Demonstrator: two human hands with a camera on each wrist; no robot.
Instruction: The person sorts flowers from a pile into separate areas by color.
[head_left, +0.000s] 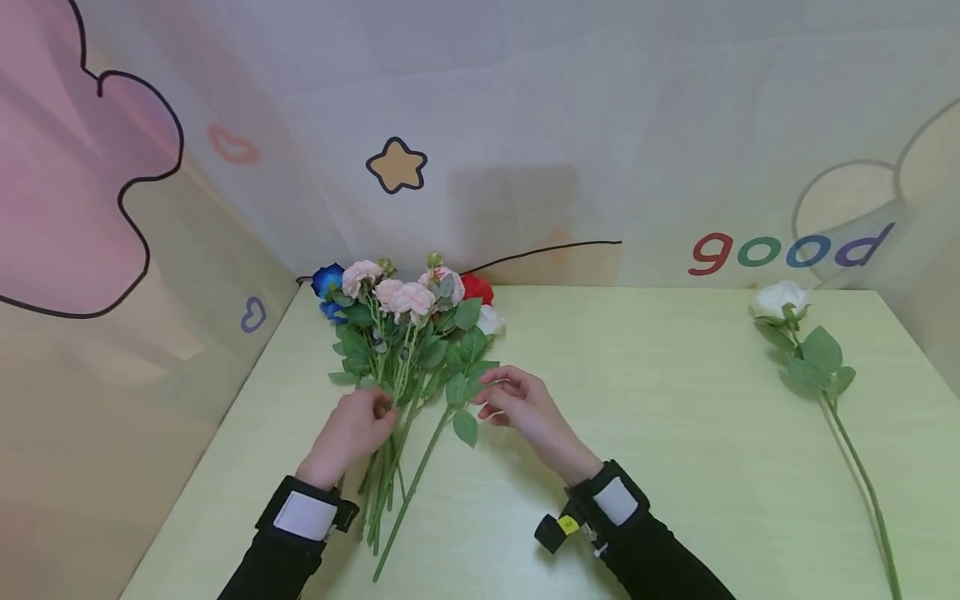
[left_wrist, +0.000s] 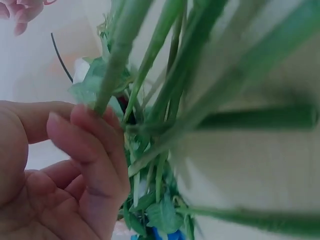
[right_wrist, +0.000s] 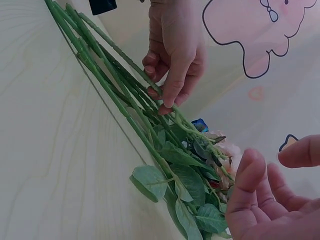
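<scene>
A bunch of artificial flowers lies on the table, its green stems [head_left: 386, 475] pointing toward me. At its far end are pale pink flowers [head_left: 414, 300], a blue flower [head_left: 327, 280], a red flower [head_left: 477, 288] and a white flower [head_left: 490, 320]. My left hand [head_left: 362, 429] pinches a green stem [right_wrist: 172, 111] at the bunch's left side, thumb and fingers closed around it in the right wrist view. Beside the leaves on the right, my right hand [head_left: 525, 412] is held with fingers loosely bent and nothing between them; its fingertips overlap a leaf's edge in the head view.
A single white rose [head_left: 782, 298] with a long stem lies apart at the table's right side. Behind the pale table [head_left: 637, 375] hangs a printed cloth backdrop [head_left: 525, 108] with a star and the word "good". Black straps with small cameras sit on both wrists.
</scene>
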